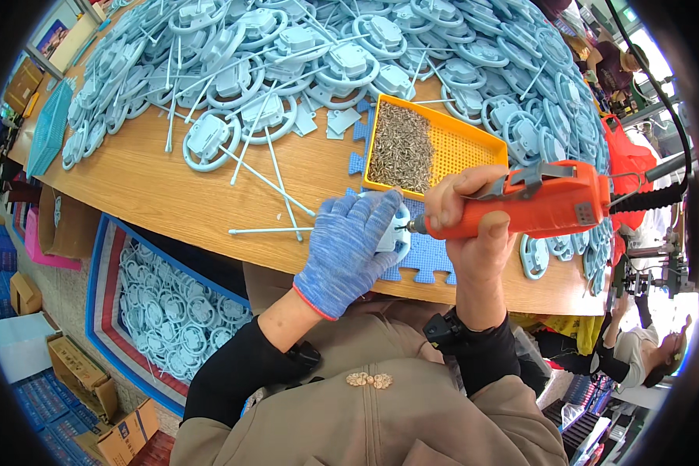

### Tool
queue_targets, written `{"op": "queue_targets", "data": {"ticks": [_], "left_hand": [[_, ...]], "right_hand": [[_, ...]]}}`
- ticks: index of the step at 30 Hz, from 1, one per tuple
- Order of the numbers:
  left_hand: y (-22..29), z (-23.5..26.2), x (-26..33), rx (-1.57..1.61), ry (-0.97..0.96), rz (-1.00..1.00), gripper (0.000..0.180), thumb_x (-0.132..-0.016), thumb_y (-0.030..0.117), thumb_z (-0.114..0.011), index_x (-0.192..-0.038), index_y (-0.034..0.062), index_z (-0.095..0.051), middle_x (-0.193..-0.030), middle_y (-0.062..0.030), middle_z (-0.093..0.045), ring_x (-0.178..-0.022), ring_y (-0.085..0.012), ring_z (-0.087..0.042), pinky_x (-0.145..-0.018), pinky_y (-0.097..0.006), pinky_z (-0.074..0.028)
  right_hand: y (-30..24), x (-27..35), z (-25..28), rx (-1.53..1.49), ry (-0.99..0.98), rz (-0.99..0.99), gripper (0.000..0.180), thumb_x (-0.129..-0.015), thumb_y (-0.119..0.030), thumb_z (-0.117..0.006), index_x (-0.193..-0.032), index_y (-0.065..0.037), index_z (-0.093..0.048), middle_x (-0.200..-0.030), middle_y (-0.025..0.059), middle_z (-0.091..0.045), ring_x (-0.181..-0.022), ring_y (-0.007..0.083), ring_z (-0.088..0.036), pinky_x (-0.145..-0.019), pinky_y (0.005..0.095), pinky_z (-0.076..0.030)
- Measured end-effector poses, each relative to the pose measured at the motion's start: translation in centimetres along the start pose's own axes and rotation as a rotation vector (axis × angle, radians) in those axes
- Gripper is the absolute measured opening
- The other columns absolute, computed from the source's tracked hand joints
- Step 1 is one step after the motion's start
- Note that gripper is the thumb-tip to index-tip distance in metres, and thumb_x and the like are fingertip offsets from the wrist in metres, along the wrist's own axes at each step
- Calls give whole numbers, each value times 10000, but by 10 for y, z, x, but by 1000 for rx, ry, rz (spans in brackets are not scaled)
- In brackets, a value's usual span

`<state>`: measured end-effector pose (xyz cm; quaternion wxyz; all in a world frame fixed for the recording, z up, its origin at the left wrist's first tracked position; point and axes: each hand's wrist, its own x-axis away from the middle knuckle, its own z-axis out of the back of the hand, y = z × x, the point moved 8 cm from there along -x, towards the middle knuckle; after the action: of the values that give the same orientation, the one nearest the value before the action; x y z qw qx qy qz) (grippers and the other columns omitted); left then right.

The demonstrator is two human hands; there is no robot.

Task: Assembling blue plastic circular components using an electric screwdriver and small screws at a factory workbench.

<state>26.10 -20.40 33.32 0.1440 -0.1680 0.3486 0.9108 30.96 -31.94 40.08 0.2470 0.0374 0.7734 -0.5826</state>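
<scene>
My left hand (346,245), in a blue knitted glove, presses a light blue plastic ring-shaped part (401,244) against a blue foam mat (431,264). Its fingers lie over the part and hide much of it. A thin light blue rod (264,231) sticks out to the left from beneath the glove. My bare right hand (478,237) is wrapped round an orange electric screwdriver (547,203) held sideways. The screwdriver's bit points left and reaches the part; whether a screw sits at its tip is too small to tell. Just beyond lies a yellow tray (467,147) partly filled with small metal screws (400,147).
A large heap of similar light blue parts (349,58) covers the far side of the wooden table (155,182). Loose rods (276,182) lie left of the mat. A blue-rimmed bin (101,311) of parts stands at lower left. A black cable (672,116) trails from the screwdriver. Other people sit at right.
</scene>
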Motion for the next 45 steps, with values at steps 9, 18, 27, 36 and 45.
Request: {"op": "queue_targets", "data": {"ticks": [9, 18, 27, 36, 45], "left_hand": [[-7, -2, -3, -28, -4, -26, 746, -647, 344, -779, -1271, 43, -500, -1083, -130, -576, -975, -308, -530, -909, -437, -370], [-9, -2, -4, -19, -15, -20, 796, -630, 354, -794, -1291, 37, -483, -1055, -129, -569, -979, -309, -525, -920, -440, -364], [-8, -2, -3, 11, -8, -7, 801, -624, 349, -794, -1292, 35, -483, -1053, -133, -573, -982, -317, -525, -922, -441, -365], [-8, -4, -6, 20, -48, 18, 778, -634, 342, -785, -1286, 35, -491, -1091, -138, -585, -1015, -338, -527, -932, -440, -375], [-11, -3, -4, -8, -69, 31, 729, -662, 353, -766, -1259, 33, -497, -1119, -135, -582, -1049, -331, -529, -937, -424, -390]], "right_hand": [[6, -4, -1, -184, -37, -18, 508, -789, -434, -732, -996, -24, -514, -681, 65, -536, -615, 175, -534, -533, 293, -440], [7, -4, 7, -177, -26, 7, 520, -784, -447, -733, -990, -25, -511, -681, 66, -542, -606, 174, -536, -533, 289, -444], [5, -2, 1, -148, -30, -14, 513, -774, -423, -751, -969, -12, -514, -678, 65, -540, -603, 164, -531, -511, 273, -427], [5, -5, -12, 67, -102, -37, 500, -821, -490, -675, -927, -40, -484, -618, 39, -485, -538, 164, -495, -487, 287, -412], [16, -2, -12, 8, -97, -76, 494, -812, -484, -686, -933, -49, -484, -627, 53, -477, -543, 161, -467, -493, 286, -389]]}}
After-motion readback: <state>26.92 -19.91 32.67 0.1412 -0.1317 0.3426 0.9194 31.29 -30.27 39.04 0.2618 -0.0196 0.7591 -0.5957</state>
